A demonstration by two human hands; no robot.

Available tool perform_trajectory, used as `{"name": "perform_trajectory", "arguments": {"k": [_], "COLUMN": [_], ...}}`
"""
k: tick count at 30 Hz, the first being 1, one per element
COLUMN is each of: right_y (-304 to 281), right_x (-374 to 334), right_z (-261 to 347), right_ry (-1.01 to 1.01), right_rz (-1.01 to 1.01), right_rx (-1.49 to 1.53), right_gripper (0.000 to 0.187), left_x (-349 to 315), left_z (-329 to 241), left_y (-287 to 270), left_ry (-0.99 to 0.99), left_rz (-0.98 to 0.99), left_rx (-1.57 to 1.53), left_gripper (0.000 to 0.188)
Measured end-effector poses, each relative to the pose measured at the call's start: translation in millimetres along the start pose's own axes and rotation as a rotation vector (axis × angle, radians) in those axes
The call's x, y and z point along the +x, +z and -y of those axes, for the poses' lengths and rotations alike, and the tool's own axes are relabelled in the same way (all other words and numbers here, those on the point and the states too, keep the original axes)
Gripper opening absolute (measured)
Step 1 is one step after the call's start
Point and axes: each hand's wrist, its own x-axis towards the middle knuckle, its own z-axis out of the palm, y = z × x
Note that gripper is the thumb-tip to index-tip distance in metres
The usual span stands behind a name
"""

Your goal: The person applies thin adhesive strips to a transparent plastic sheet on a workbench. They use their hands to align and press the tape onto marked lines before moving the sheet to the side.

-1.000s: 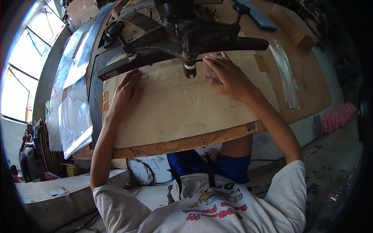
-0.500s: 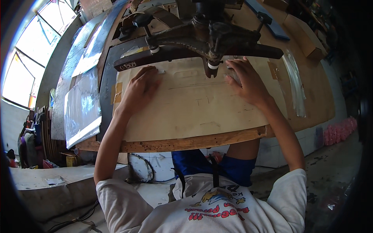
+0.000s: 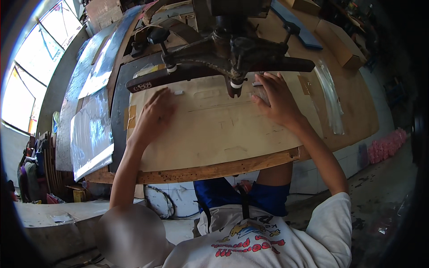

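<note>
Head view: both hands press flat, fingers spread, on the cardboard sheet (image 3: 214, 129); right hand (image 3: 275, 100) lies nearer the machine's nozzle (image 3: 234, 87) than left hand (image 3: 156, 114).

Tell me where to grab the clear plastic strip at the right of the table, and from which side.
Take the clear strip at its near end, coming from the right. It lies flat and alone on the bare wooden table, curving away toward the machine, so the near end is likely the easiest to pinch. The right hand is the closer one.
</note>
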Motion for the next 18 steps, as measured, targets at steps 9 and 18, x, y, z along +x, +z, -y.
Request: {"name": "perform_trajectory", "arguments": {"k": [9, 18], "right_y": [-4.9, -7.3], "right_x": [-0.8, -10.3], "right_z": [2.6, 7.8], "right_ry": [0.049, 0.115], "right_rz": [0.043, 0.145], "right_rx": [0.035, 0.073], "right_gripper": [0.064, 0.068], "left_x": [2.0, -10.1], "left_z": [-9.5, -7.5], "left_y": [-14.1, -4.3], "left_ry": [0.006, 0.141], "left_rz": [0.174, 0.171], "left_rx": [-0.027, 0.144], "left_gripper": [0.042, 0.051]}}
